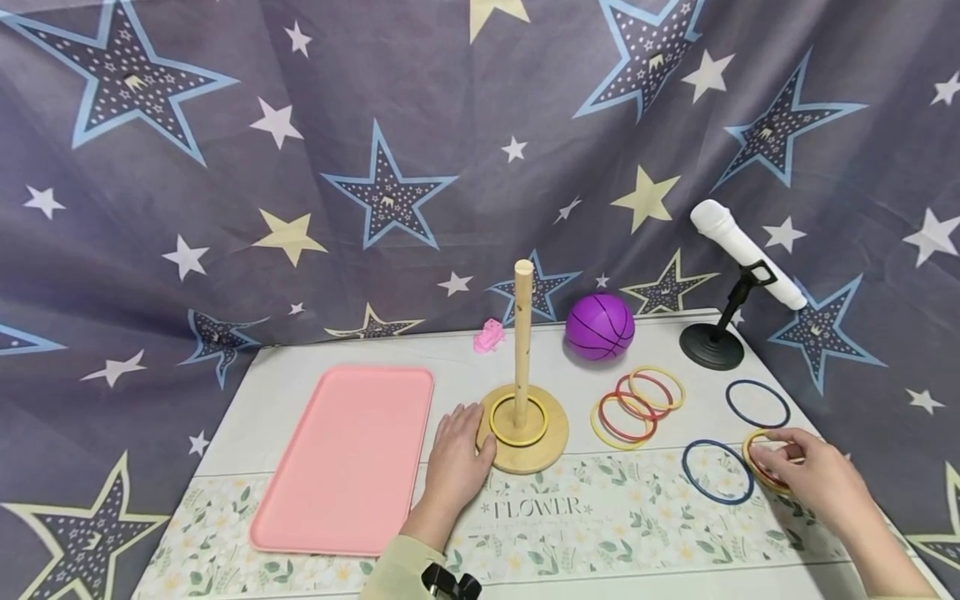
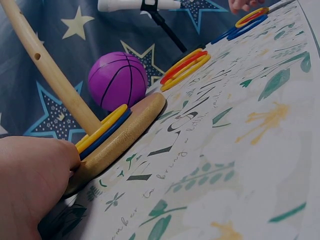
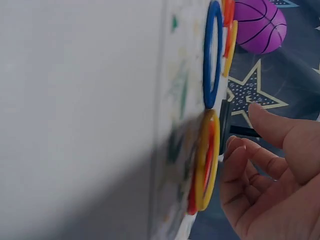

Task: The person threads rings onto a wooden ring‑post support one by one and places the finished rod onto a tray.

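A wooden post (image 1: 522,333) rises from a round wooden base (image 1: 543,454). Around its foot lies a yellow ring (image 1: 518,443), and the left wrist view shows a blue ring (image 2: 105,138) beneath it. My left hand (image 1: 459,450) rests at the base's left edge, fingers extended. My right hand (image 1: 817,475) is over overlapping yellow (image 3: 215,165) and red rings (image 3: 193,204) at the table's right. In the right wrist view its thumb and loosely bent fingers stand apart from those rings, with nothing between them. A blue ring (image 1: 720,502) lies just left of them; another blue ring (image 1: 757,426) lies behind.
Yellow and red rings (image 1: 628,439) overlap right of the base. Behind stand a purple ball (image 1: 600,327), a small pink object (image 1: 489,336) and a white microphone (image 1: 750,250) on a black stand (image 1: 712,346). A pink tray (image 1: 352,458) lies left. A star-patterned curtain (image 1: 420,83) hangs behind.
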Tool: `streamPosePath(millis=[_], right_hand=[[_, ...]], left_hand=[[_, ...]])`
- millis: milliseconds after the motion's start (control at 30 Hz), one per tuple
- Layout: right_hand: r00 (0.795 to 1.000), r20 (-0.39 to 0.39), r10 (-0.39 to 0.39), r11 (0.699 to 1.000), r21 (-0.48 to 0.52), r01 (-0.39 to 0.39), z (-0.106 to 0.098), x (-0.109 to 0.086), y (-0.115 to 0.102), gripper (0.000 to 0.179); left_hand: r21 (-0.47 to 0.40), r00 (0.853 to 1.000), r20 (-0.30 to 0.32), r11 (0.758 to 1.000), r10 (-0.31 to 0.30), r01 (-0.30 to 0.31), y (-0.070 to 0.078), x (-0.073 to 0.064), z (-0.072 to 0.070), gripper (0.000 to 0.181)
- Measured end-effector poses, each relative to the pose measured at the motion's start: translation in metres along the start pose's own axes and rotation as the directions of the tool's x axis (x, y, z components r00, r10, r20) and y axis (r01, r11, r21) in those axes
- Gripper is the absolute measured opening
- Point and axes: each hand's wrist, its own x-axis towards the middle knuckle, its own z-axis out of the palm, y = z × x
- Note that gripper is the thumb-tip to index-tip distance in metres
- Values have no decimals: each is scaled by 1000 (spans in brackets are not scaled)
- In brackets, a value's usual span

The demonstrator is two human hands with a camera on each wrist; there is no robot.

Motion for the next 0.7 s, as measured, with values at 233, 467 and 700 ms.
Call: streamPosePath(millis=[233, 467, 700], right_hand=[[998, 53, 36, 999, -24, -35, 6, 1, 6, 72], [998, 53, 15, 999, -30, -13, 9, 1, 4, 68], [997, 75, 1, 1000, -4, -1, 11, 1, -1, 58]], left_hand=[[3, 1000, -9, 1000, 8, -8, -1, 1, 1, 59], [-3, 1000, -11, 1000, 15, -15, 0, 1, 0, 58], [-6, 1000, -9, 1000, 12, -12, -1, 0, 0, 58]])
